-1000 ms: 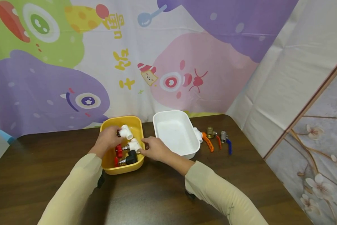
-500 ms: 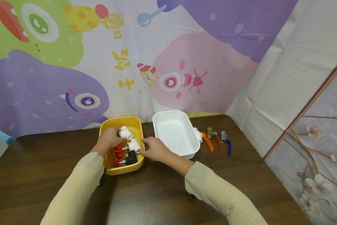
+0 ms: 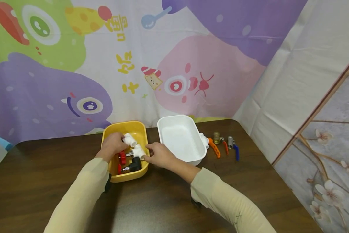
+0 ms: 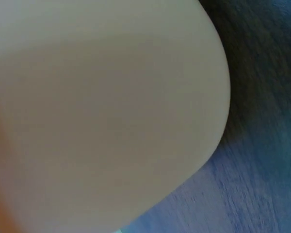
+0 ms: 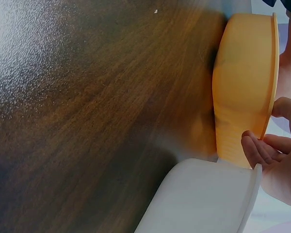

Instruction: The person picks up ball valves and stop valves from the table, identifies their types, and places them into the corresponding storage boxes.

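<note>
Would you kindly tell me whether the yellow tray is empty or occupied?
Occupied: in the head view, a black fitting and the white fitting beside it lie inside the yellow tray.

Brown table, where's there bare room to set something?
Free: the table between the sleeves, in front of the yellow bin; left of the left sleeve; and inside the white bin. Crowded: the yellow bin, with fittings and the left hand; and right of the white bin, where three valves lie.
</note>
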`<state>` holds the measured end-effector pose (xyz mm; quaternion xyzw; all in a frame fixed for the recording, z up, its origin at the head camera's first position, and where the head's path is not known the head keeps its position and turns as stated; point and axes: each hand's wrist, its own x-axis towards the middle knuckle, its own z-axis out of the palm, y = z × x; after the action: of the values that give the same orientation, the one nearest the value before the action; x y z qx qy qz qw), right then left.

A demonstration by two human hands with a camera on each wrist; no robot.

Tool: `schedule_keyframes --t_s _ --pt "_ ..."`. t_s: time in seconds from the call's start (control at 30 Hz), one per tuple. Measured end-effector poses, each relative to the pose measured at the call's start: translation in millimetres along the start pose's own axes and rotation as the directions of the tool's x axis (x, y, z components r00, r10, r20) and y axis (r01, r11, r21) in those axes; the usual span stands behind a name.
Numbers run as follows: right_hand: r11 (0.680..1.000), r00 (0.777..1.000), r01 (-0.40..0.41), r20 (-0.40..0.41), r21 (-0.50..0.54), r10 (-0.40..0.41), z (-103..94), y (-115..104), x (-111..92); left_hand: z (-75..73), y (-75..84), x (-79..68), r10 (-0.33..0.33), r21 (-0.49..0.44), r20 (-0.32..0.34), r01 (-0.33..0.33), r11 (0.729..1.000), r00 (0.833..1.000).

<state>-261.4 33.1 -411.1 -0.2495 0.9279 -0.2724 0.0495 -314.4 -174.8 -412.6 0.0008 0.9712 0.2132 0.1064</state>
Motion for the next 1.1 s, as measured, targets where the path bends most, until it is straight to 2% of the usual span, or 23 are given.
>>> schedule_keyframes --t_s 0.7,1.1 --pt "1.000 1.000 -0.011 0.008 0.015 0.011 -0.8 -1.4 -1.7 -2.7 3.3 0.4 0.015 0.055 0.035 -0.017 0.998 0.999" --pt "1.000 1.000 -0.008 0.017 -0.006 0.008 -1.7 -1.4 -0.3 -2.6 2.8 1.1 -0.004 0.029 0.060 0.002 1.000 0.998"
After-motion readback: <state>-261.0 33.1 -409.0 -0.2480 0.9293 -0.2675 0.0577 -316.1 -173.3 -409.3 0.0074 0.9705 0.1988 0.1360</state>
